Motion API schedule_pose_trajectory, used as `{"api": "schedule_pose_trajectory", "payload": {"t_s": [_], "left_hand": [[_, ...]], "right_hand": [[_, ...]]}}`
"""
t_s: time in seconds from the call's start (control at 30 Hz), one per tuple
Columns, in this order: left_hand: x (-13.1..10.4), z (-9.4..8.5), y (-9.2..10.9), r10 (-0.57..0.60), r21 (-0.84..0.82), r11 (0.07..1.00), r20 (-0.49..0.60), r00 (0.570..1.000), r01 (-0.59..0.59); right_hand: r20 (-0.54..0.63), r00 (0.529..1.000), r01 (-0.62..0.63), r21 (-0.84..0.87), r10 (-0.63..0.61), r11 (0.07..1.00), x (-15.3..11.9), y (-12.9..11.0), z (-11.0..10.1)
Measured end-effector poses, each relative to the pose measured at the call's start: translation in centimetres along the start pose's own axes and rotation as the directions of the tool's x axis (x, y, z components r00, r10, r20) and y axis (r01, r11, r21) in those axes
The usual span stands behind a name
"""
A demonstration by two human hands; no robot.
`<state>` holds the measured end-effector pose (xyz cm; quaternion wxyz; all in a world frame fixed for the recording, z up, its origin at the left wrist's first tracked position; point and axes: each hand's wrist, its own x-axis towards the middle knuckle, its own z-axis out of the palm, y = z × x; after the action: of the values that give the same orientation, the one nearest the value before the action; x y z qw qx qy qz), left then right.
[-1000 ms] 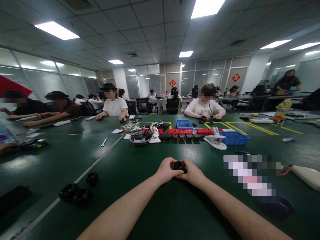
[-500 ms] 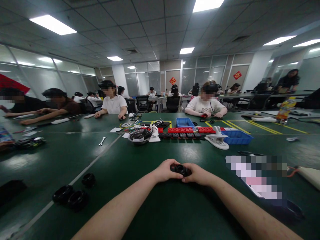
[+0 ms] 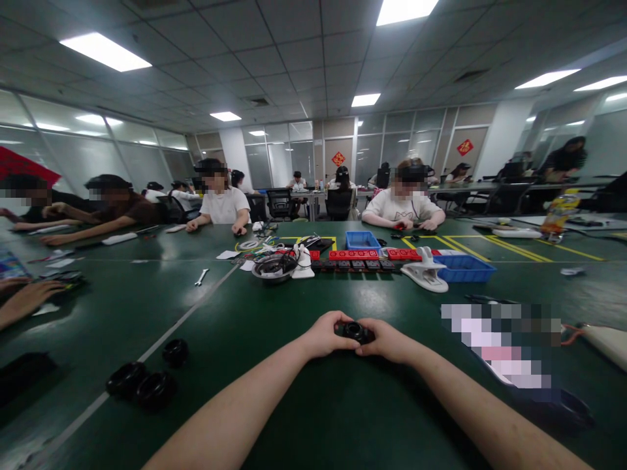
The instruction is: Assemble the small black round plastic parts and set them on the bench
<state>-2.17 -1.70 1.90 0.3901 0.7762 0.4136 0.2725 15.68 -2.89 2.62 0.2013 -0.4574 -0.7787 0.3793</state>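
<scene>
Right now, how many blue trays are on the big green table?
2: one blue tray just behind the red strip, and another blue tray right of the white clip. Others might be hidden.

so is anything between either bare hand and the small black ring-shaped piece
Nothing visible: the bare left hand and bare right hand both touch the small black ring-shaped piece directly. Three round black pieces lie off to the left.
</scene>
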Motion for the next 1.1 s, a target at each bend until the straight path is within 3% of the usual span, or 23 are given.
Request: {"api": "schedule_pose_trajectory", "payload": {"t_s": [0.23, 0.43, 0.6, 0.73, 0.9, 1.0, 1.1], "left_hand": [[-0.4, 0.3, 0.8, 0.051, 0.173, 0.984, -0.085, 0.995, -0.036], [-0.7, 0.9, 1.2, 0.002, 0.246, 0.968, -0.181, 0.983, 0.043], [-0.7, 1.9, 1.3, -0.022, 0.274, 0.954, -0.346, 0.938, 0.124], [-0.6, 2.4, 1.2, -0.029, 0.282, 0.946, -0.416, 0.909, 0.159], [-0.6, 1.6, 0.9, -0.001, 0.243, 0.966, -0.333, 0.943, 0.086], [-0.6, 0.5, 0.8, 0.037, 0.194, 0.981, -0.173, 0.984, -0.003], [-0.6, -0.3, 0.8, 0.057, 0.151, 0.987, -0.017, 0.998, -0.053]], "right_hand": [[-0.081, 0.997, -0.021, -0.101, 0.012, 0.995, 0.5, 1.2, 0.4], [-0.220, 0.973, -0.124, -0.239, 0.071, 0.963, 0.8, 1.3, 1.3], [-0.424, 0.901, -0.272, -0.388, 0.091, 0.880, 0.5, -0.1, 3.0], [-0.448, 0.891, -0.294, -0.459, 0.067, 0.838, 0.4, -1.0, 3.7], [-0.408, 0.911, -0.239, -0.419, 0.053, 0.876, 0.1, -1.0, 3.0], [-0.280, 0.960, -0.077, -0.313, -0.014, 0.946, -0.2, -0.4, 1.9], [-0.125, 0.990, 0.033, -0.201, -0.059, 0.979, -0.2, 0.3, 0.8]]}}
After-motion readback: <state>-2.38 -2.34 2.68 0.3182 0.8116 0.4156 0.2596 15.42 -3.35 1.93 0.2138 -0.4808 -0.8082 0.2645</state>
